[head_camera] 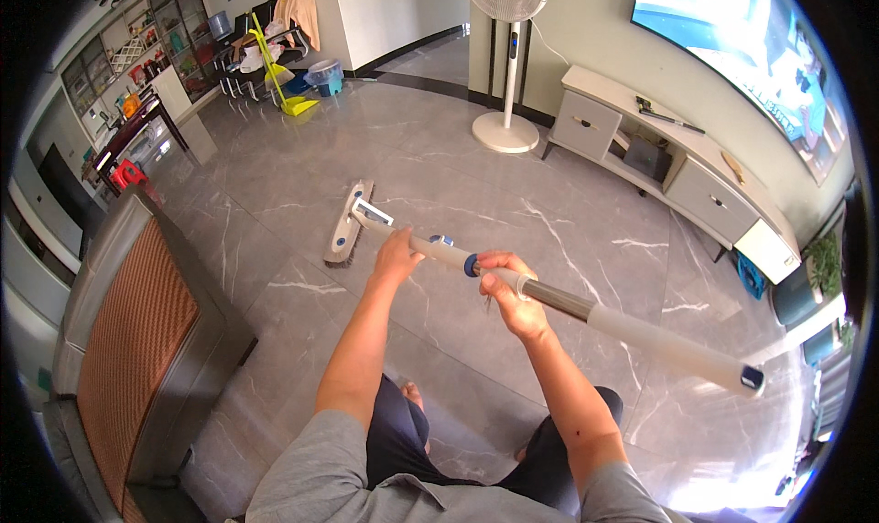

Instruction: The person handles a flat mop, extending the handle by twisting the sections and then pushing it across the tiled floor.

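A flat-head floor mop [443, 251] slants across the view in front of me, its pale handle running from upper left to lower right. My left hand [397, 256] is wrapped around the lower handle near the head. Farther up, beside a blue collar [471, 265], my right hand [511, 295] grips the shaft. Thin dark strands hang below my right fingers. The mop head [349, 224] has a grey fringe, blue dots and a white hinged frame [373, 212]. Whether it touches the floor, I cannot tell. A bare metal section and a pale end grip [666, 344] extend past my right hand.
Grey marble-patterned tiles [439, 179] surround me. A sofa [137, 330] stands at left, a pedestal fan [508, 83] ahead, and a low TV cabinet [659, 152] at right. A yellow-green broom and dustpan [288, 100] stand by chairs and a bucket [326, 78] at the back.
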A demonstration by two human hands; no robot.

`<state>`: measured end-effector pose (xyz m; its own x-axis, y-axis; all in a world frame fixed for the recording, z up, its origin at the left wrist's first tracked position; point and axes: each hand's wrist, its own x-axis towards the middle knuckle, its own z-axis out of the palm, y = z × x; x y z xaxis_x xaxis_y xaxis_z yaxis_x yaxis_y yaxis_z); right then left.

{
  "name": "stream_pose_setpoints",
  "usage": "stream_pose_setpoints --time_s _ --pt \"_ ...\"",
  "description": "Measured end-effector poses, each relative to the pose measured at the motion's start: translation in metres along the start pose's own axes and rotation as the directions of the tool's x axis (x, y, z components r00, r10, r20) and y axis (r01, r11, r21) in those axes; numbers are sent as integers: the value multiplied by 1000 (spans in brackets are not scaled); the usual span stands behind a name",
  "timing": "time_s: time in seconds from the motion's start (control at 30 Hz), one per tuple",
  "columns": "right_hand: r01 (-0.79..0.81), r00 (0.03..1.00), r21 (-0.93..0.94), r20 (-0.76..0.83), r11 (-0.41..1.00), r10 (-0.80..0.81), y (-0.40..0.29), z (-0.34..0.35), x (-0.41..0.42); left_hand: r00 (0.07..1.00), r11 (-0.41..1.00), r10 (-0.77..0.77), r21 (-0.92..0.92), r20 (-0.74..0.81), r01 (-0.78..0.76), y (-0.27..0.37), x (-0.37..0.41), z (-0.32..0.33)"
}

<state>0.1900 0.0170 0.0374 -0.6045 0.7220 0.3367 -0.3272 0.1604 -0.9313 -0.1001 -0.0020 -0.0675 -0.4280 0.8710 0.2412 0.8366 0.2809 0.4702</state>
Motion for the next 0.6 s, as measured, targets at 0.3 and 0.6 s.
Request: stream_pose_setpoints --time_s 0.3,0.6 --pt "-163 966 279 -149 946 211 -21 -26 -1 995 994 -23 -107 102 34 43 7 12" --pt "-67 951 131 -290 989 103 -81 -94 -35 963 925 265 -297 58 -237 114 -3 43"
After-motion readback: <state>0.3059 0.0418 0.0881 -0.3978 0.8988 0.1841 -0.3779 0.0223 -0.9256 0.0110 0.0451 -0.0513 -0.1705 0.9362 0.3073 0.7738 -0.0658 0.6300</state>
